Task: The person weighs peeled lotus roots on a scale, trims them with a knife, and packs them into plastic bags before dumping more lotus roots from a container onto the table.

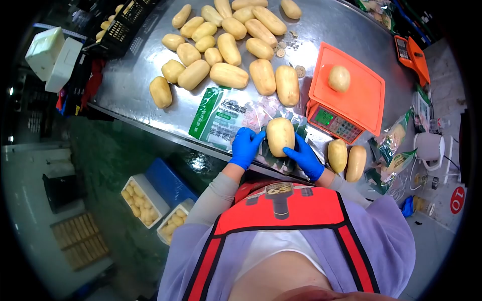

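Observation:
A pale, peeled lotus root section (280,138) stands at the table's near edge, over a printed plastic bag (226,118) with a green end. My right hand (305,157), in a blue glove, grips its right side with the thumb across the front. My left hand (245,147), gloved too, is closed at the bag's near edge, its fingertips close to the root's left side. The bag lies flat beneath and beside the root. To the right, an orange scale (356,105) with a lit green display carries another lotus root piece (339,79).
Several lotus roots (228,48) spread over the metal table (125,83). Two more (346,160) lie right of my hand, near filled bags (394,145). Small root slices (300,71) sit by the scale. Foam boxes of roots (143,200) stand on the floor; a black crate (125,25) is at far left.

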Tool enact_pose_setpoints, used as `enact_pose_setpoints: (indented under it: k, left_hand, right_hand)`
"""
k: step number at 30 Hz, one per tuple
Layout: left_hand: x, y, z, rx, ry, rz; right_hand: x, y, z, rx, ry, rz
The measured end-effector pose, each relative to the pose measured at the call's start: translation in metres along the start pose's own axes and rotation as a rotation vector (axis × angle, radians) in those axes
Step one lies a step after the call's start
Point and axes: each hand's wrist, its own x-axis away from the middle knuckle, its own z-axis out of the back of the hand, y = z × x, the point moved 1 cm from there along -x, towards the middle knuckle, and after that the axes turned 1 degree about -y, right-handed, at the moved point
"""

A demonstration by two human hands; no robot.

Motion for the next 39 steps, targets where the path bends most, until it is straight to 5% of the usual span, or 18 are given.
enact_pose_setpoints:
  k: [5, 7, 9, 11, 14, 17, 19, 21, 23, 30, 33, 36, 38, 39]
  left_hand:
    - [-0.007, -0.008, 0.003, -0.028, -0.057, -0.102]
    - [-0.009, -0.023, 0.004, -0.002, -0.104, -0.107]
    - [-0.008, -0.040, -0.002, 0.313, -0.204, 0.087]
    - [-0.004, -0.012, 0.021, 0.430, -0.260, 0.219]
    - [-0.003, -0.013, 0.024, 0.612, -0.281, 0.411]
    - [-0.004, -0.009, 0.026, 0.666, -0.091, 0.227]
    - [-0.009, -0.004, 0.030, 0.640, 0.055, 0.021]
    - [-0.014, 0.003, 0.034, 0.534, 0.083, -0.085]
    - [-0.012, 0.020, 0.041, 0.535, 0.072, -0.148]
    - [-0.011, 0.034, 0.050, 0.227, -0.001, -0.471]
    - [-0.014, 0.048, 0.054, 0.163, 0.059, -0.618]
    - [-0.012, 0.049, 0.053, 0.106, 0.038, -0.598]
    - [-0.007, 0.050, 0.050, 0.116, 0.073, -0.596]
    - [-0.006, 0.052, 0.051, 0.126, 0.107, -0.587]
  right_hand:
    - [-0.008, 0.000, 0.002, 0.027, -0.131, -0.126]
    - [-0.009, 0.007, 0.002, 0.623, -0.014, 0.321]
    - [-0.012, 0.003, -0.007, 0.874, -0.057, 0.620]
    - [-0.008, -0.004, -0.023, 0.513, -0.119, 0.371]
    - [-0.018, -0.003, -0.019, 0.454, -0.089, 0.183]
    - [-0.032, -0.007, -0.012, 0.130, -0.038, 0.090]
    - [-0.027, -0.023, -0.013, 0.201, -0.048, 0.134]
    - [-0.024, -0.034, -0.012, 0.735, -0.281, 0.352]
    - [-0.023, -0.048, -0.019, 0.691, -0.333, 0.278]
    - [-0.044, -0.034, -0.018, -0.051, -0.047, -0.048]
    - [-0.039, -0.037, -0.022, 1.081, -0.346, 0.446]
    - [-0.045, -0.043, -0.023, 1.186, -0.272, 0.447]
    - [-0.058, -0.030, -0.014, 0.076, -0.186, -0.113]
    - [-0.059, -0.023, -0.016, 0.078, -0.184, -0.113]
